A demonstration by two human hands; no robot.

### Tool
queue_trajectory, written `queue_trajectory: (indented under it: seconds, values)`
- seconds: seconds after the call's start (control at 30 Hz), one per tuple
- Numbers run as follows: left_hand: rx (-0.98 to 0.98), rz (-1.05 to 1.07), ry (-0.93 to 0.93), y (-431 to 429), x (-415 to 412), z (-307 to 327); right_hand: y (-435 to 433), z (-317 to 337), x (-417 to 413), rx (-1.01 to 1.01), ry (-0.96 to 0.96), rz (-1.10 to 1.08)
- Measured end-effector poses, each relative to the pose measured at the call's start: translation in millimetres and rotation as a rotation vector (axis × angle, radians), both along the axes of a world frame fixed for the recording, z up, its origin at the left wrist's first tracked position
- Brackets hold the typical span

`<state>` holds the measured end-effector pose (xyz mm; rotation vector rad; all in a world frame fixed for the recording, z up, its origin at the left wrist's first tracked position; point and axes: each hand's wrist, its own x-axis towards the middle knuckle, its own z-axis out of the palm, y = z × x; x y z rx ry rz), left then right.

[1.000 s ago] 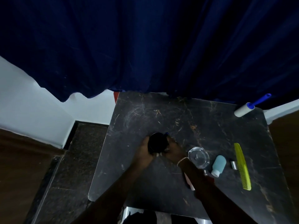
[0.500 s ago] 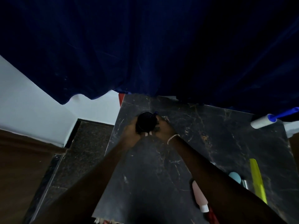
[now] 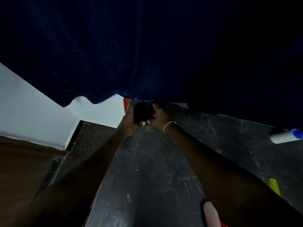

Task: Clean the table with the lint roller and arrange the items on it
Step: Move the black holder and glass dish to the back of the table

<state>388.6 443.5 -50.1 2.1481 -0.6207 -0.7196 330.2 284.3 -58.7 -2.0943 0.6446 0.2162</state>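
Both my hands hold a round black container (image 3: 142,111) at the far left corner of the dark marble table (image 3: 155,177), just under the curtain's hem. My left hand (image 3: 128,122) grips its left side and my right hand (image 3: 159,116), with a chain bracelet at the wrist, grips its right side. The lint roller (image 3: 285,135), white with a blue handle, lies at the table's far right edge. The yellow comb (image 3: 274,185) shows partly past my right forearm.
A dark blue curtain (image 3: 147,54) hangs over the table's far edge. A pink tube (image 3: 211,213) lies near the front edge under my right arm. Left of the table are a dark speckled floor (image 3: 91,136) and a white wall (image 3: 32,112).
Both hands have carried the black container from the table's middle to the far left corner. The view has shifted, so the glass and teal bottle are out of sight.
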Motion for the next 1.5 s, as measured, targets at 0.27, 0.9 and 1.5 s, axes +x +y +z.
queue_trajectory:
  seconds: [0.27, 0.9, 1.5]
  values:
    - [0.047, 0.073, 0.061, -6.1, 15.4, -5.8, -3.8, 0.2, 16.1, -0.04, -0.01, -0.01]
    - [0.112, 0.137, -0.3, 34.8, -74.0, -0.1, 11.4, 29.4, -99.8, -0.208, -0.09, 0.049]
    - [0.176, -0.387, -0.519, -9.1, -345.4, 13.6, -0.3, 57.3, -395.7, -0.36, -0.179, -0.03]
